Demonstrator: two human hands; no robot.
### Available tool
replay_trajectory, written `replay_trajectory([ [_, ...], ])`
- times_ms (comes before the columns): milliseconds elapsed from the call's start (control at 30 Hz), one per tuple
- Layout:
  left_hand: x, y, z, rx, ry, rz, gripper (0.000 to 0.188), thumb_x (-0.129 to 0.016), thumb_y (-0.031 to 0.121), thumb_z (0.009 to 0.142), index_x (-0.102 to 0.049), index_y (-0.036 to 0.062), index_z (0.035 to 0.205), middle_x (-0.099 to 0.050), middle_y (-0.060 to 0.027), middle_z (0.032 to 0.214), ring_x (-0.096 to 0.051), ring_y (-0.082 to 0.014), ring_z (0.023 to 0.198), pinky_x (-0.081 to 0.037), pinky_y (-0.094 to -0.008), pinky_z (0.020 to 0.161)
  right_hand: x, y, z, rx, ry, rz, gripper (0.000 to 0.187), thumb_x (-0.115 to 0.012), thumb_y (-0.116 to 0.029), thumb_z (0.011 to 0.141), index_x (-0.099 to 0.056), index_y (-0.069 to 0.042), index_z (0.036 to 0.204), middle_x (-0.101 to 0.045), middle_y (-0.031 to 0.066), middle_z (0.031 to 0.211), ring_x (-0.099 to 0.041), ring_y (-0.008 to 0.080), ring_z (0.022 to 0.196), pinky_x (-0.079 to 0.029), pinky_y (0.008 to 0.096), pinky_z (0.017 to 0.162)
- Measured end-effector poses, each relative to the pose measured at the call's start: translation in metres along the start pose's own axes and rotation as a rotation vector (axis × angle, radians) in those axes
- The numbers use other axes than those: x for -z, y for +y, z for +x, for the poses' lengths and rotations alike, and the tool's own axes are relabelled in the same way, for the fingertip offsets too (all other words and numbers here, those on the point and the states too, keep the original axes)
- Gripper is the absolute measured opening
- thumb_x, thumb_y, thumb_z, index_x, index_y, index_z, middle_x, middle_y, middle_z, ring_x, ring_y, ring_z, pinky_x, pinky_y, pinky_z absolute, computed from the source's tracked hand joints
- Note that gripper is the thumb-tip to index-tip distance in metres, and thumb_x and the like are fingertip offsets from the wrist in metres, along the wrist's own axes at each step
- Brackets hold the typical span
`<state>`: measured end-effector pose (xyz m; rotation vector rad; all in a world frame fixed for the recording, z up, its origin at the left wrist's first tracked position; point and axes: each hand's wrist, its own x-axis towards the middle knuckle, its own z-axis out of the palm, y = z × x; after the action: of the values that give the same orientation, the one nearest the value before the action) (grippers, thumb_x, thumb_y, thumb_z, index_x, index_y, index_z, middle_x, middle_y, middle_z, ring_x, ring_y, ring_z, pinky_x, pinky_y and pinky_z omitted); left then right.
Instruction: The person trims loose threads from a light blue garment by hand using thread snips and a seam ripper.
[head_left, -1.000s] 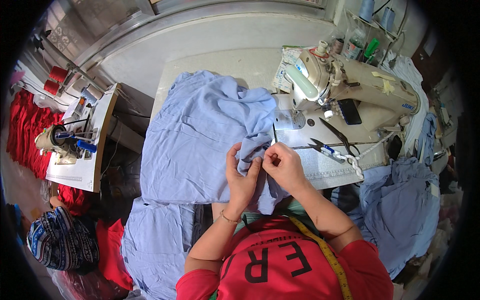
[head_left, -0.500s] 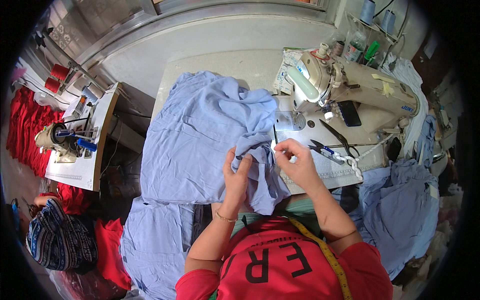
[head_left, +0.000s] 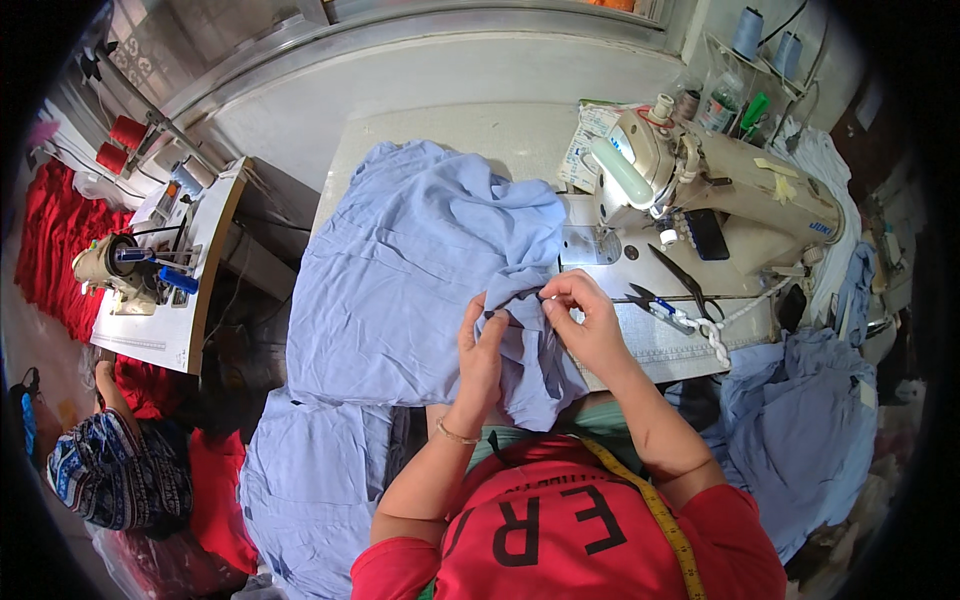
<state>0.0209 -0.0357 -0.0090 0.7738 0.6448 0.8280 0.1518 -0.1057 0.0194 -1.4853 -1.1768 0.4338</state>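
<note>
While your left hand (head_left: pixel 480 352) and right hand (head_left: pixel 590 322) pinch blue cloth (head_left: pixel 415 265) mid-frame, go gently so nothing puckers.

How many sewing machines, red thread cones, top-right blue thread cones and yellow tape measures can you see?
Sewing machines: 2
Red thread cones: 2
Top-right blue thread cones: 2
Yellow tape measure: 1
Total: 7
</note>
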Motion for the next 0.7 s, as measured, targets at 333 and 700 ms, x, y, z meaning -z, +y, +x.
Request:
replay_trajectory([
  [333,-0.002,-0.005,0.001,-0.342,-0.07,0.309,0.043,-0.06,-0.001,0.081,-0.048,0.0041,0.122,-0.052,-0.0041,0.108,-0.05,-0.0096,0.089,-0.043,-0.0221,0.077,-0.006,-0.018,-0.005,0.081,-0.074,-0.135,0.009,-0.062,-0.002,0.078,-0.059,0.002,0.086,-0.055,0.0089,0.088,-0.057,0.0197,0.075,-0.046,0.0289,0.066],
  [700,-0.006,-0.011,-0.005,-0.456,-0.039,0.475,0.048,-0.059,-0.006,0.079,-0.045,0.0015,0.125,-0.049,-0.0042,0.122,-0.049,-0.0094,0.091,-0.043,-0.0216,0.076,0.0,-0.021,-0.007,0.037,-0.054,-0.208,0.007,-0.059,-0.004,0.079,-0.058,0.003,0.081,-0.056,0.013,0.082,-0.057,0.0282,0.07,-0.046,0.034,0.063],
])
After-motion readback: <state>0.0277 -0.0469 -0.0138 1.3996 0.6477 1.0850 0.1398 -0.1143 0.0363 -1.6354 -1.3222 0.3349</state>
